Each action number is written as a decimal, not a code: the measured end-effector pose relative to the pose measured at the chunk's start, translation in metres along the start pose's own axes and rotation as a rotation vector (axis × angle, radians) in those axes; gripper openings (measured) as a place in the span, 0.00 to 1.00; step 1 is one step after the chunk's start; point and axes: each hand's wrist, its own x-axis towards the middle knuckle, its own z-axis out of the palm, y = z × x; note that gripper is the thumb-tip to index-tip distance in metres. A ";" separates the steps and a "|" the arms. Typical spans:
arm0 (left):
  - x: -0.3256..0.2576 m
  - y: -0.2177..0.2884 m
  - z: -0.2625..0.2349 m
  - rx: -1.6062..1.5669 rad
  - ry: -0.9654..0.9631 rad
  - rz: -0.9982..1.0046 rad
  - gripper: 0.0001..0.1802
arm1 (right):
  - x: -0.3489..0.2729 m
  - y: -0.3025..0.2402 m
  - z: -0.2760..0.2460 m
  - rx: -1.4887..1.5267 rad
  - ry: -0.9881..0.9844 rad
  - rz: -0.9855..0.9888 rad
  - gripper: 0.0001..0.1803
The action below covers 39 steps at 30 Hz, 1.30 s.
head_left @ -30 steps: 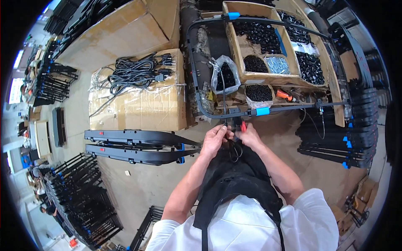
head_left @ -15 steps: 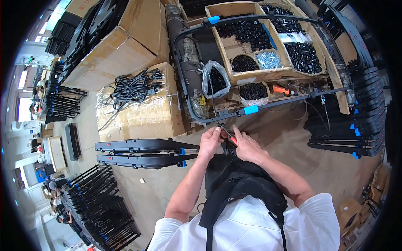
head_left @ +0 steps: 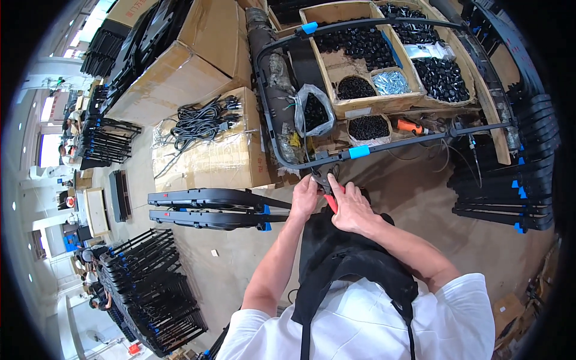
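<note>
A black tubular frame (head_left: 414,141) with blue bands spans the bench in front of me. Just below its near-left corner, my left hand (head_left: 305,198) pinches a thin black cable that runs down over the frame's near tube; the fingers hide its end. My right hand (head_left: 355,211) is wrapped around red-handled pliers (head_left: 330,201). The dark jaws of the pliers reach up beside my left fingertips, close under the tube. Whether the jaws bite on the cable is too small to tell.
A wooden tray (head_left: 375,108) of black caps and silver screws lies inside the frame, near a bag of black parts (head_left: 314,111) and an orange-handled tool (head_left: 411,126). Coiled cables (head_left: 201,125) rest on a carton at left. Black frames (head_left: 504,198) are stacked at right.
The pliers have come up to the cable at my left fingertips, their jaws now showing. My right hand has shifted slightly on the handles. The whole view has swung a little.
</note>
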 end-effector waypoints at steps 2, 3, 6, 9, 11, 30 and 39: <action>0.004 -0.001 -0.008 -0.007 -0.038 0.010 0.18 | -0.002 0.001 0.009 -0.008 0.065 -0.022 0.56; 0.006 -0.002 -0.012 -0.018 -0.073 0.012 0.17 | -0.003 0.001 0.013 -0.018 0.123 -0.042 0.54; -0.003 0.075 -0.040 0.918 -0.179 0.057 0.17 | -0.011 -0.007 0.020 -0.104 0.224 -0.074 0.53; 0.021 0.096 -0.054 0.970 0.207 0.469 0.22 | -0.016 -0.022 0.029 -0.098 0.300 -0.041 0.52; 0.044 0.098 -0.052 1.323 0.206 0.705 0.26 | -0.015 -0.032 0.036 -0.109 0.335 0.005 0.52; 0.096 0.078 -0.035 1.188 -0.037 0.455 0.29 | 0.014 -0.071 0.101 -0.261 0.577 0.262 0.50; 0.089 0.084 -0.026 1.130 -0.017 0.468 0.28 | 0.031 0.010 0.129 1.508 0.112 0.005 0.53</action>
